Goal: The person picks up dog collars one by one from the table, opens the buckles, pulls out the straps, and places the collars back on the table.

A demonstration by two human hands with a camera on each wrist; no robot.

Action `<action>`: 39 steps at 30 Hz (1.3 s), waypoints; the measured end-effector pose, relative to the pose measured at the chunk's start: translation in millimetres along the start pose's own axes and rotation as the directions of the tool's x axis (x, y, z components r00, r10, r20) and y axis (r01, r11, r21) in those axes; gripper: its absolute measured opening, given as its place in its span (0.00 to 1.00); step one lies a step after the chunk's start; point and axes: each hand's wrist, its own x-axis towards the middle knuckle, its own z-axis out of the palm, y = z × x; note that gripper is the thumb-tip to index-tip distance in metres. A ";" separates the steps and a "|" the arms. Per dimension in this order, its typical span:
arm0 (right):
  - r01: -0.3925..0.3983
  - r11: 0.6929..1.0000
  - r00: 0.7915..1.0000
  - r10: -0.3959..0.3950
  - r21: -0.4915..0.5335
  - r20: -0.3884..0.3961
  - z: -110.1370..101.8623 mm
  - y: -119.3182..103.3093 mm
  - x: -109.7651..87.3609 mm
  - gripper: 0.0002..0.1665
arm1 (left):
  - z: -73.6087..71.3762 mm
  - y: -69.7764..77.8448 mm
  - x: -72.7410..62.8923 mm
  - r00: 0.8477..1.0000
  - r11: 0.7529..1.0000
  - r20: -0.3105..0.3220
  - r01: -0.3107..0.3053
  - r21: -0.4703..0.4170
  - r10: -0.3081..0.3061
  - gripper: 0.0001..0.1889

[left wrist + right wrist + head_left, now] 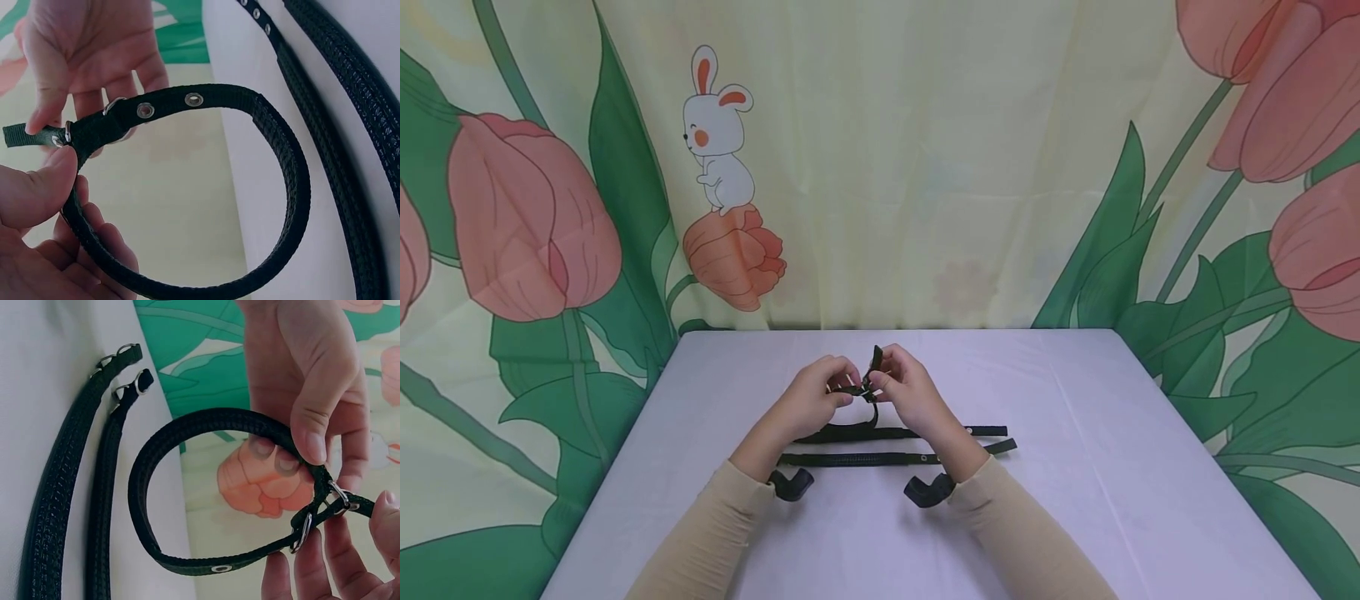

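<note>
A black collar (300,181) with metal eyelets, a buckle and a D-ring is bent into a loop between the hands. My left hand (820,387) grips its buckle end; in the right wrist view the left thumb (309,437) presses the band just beside the buckle (337,494). The right hand (906,387) pinches the free strap end (15,135), which passes through the buckle. In the head view, that strap end points upward between the hands, and fingers partly hide the collar.
Two more black collars, the farther one (895,433) and the nearer one (865,459), lie side by side on the white table (1037,533) beneath the hands. A black device sits at each wrist. Behind the table hangs a curtain (925,167) printed with tulips and a rabbit.
</note>
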 end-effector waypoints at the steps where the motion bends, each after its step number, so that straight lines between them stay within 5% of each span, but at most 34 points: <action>1: 0.001 1.000 1.000 -0.001 0.000 0.002 0.0 0.3 0.0 0.14 | 0.1 0.3 -0.3 1.000 1.000 0.002 0.005 -0.005 -0.005 0.16; 13: 0.011 1.000 1.000 -0.011 0.001 0.017 -2.5 -2.3 -2.0 0.12 | 1.2 -1.3 1.0 0.999 1.000 0.053 -0.011 -0.021 0.012 0.14; 26: 0.014 1.000 0.999 -0.013 -0.026 0.031 -6.7 -3.9 -0.7 0.13 | 3.6 -0.1 -1.7 0.991 0.998 -0.117 -0.064 -0.021 0.061 0.10; 39: 0.015 0.998 1.000 -0.013 -0.061 0.025 -5.7 -7.0 -2.6 0.13 | 2.6 1.8 -2.7 0.988 0.994 -0.146 -0.060 -0.096 0.045 0.09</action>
